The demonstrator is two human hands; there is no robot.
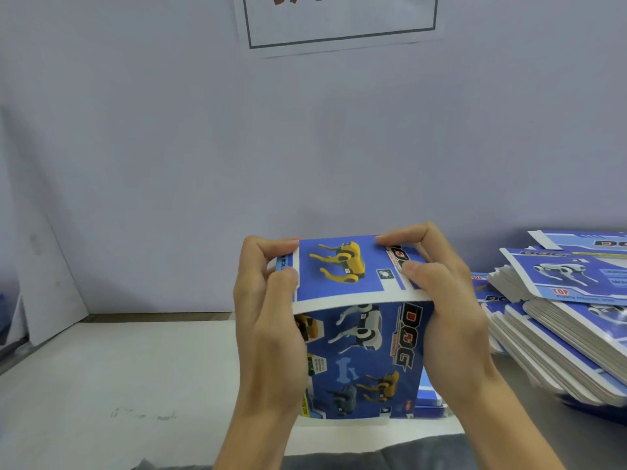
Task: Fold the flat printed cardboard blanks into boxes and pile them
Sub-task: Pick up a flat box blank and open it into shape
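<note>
A blue printed cardboard box [359,337] with robot dogs and the word DOG stands upright in front of me, above the white table [118,378]. Its top flap, showing a yellow dog, lies folded over the top. My left hand [268,320] grips the box's left side, fingers and thumb curled onto the flap's left edge. My right hand [441,300] grips the right side, with its fingertips pressing on the flap's right edge. The box's lower edge is near the table's front.
A slanting pile of flat printed blanks [556,320] lies on the table at the right. More blue card shows behind the box at the lower right [429,398]. A pale wall with a paper sign [339,22] stands behind. A white board leans at the left [44,273].
</note>
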